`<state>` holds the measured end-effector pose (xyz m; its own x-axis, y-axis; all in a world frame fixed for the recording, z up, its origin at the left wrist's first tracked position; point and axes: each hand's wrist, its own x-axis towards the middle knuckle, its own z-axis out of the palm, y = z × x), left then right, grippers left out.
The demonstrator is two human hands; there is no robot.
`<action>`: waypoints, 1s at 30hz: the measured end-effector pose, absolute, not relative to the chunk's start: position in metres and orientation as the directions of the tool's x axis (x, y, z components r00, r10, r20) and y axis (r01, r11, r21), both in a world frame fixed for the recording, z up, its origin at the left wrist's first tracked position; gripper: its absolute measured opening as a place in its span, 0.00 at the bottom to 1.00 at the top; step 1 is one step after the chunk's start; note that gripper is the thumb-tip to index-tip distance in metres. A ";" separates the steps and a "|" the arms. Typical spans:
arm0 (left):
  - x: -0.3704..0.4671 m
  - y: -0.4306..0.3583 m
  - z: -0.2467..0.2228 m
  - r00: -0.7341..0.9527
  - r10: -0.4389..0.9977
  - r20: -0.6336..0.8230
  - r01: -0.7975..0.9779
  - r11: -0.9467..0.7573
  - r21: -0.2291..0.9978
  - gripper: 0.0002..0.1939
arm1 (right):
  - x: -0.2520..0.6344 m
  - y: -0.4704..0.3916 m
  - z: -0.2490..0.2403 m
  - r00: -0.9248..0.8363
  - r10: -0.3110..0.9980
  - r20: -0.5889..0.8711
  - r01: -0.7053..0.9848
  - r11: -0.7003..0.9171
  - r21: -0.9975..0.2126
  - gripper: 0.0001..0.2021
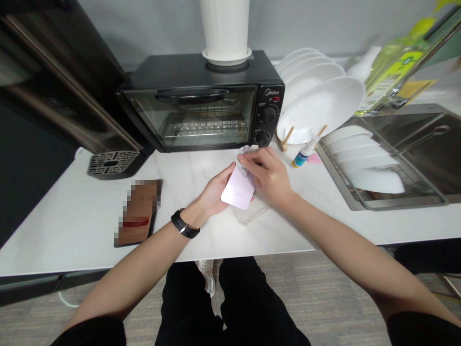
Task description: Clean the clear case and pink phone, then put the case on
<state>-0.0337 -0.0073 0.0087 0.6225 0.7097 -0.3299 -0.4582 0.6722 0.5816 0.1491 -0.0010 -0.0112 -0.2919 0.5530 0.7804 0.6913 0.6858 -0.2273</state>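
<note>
My left hand [216,192] grips a flat, pale pink phone [239,187] with rounded corners, tilted above the counter. My right hand [271,177] is closed over its upper end, pinching a crumpled white tissue [248,152] against it. The fingers hide part of the tissue and the phone's far corner. Beneath both hands, a clear phone case [248,216] lies on the white counter [194,173]. Left of my wrist lies a dark-edged flat device [139,211] whose face is pixelated.
Behind the hands stands a black toaster oven [201,110] with a white pot [226,29] on top. White plates [320,105], a small blue-labelled bottle [300,157] and a sink rack [425,192] of dishes are to the right. A dark machine's drip tray [113,163] is left.
</note>
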 end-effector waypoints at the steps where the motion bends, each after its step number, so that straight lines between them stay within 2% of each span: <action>1: -0.033 -0.006 0.008 0.606 0.727 -0.323 -0.486 0.660 0.573 0.21 | 0.145 -0.004 -0.011 -0.329 0.542 0.774 0.677 0.706 -0.207 0.16; 4: -0.034 -0.003 0.008 0.549 0.777 -0.309 -0.572 0.618 0.539 0.20 | 0.135 -0.014 -0.011 -0.464 0.485 0.741 0.607 0.784 -0.133 0.14; 7: -0.037 -0.001 0.011 0.536 0.786 -0.307 -0.579 0.607 0.543 0.26 | 0.130 -0.021 -0.010 -0.618 0.367 0.696 0.484 0.875 -0.031 0.12; 11: -0.040 0.001 0.017 0.492 0.836 -0.245 -0.629 0.535 0.564 0.31 | 0.135 -0.021 -0.005 -0.641 0.261 0.721 0.425 0.904 0.051 0.11; 16: -0.041 0.001 0.021 0.421 0.862 -0.282 -0.653 0.503 0.566 0.25 | 0.157 -0.006 -0.002 -0.501 0.376 0.779 0.517 0.852 -0.078 0.16; 22: -0.044 -0.003 0.017 0.595 0.753 -0.280 -0.497 0.619 0.608 0.26 | 0.174 0.008 -0.004 -0.284 0.535 0.796 0.690 0.690 -0.218 0.17; 26: -0.043 -0.004 0.011 0.696 0.672 -0.255 -0.401 0.658 0.637 0.28 | 0.174 0.010 -0.005 -0.205 0.560 0.803 0.735 0.629 -0.251 0.20; 30: -0.042 -0.004 0.007 0.727 0.618 -0.299 -0.311 0.685 0.659 0.30 | 0.169 0.009 -0.006 -0.187 0.556 0.810 0.727 0.632 -0.266 0.19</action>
<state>-0.0416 -0.0043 0.0074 0.7271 0.6183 -0.2986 -0.3115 0.6846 0.6591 0.1695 0.0088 -0.0060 -0.1868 0.5560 0.8099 0.7274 0.6324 -0.2663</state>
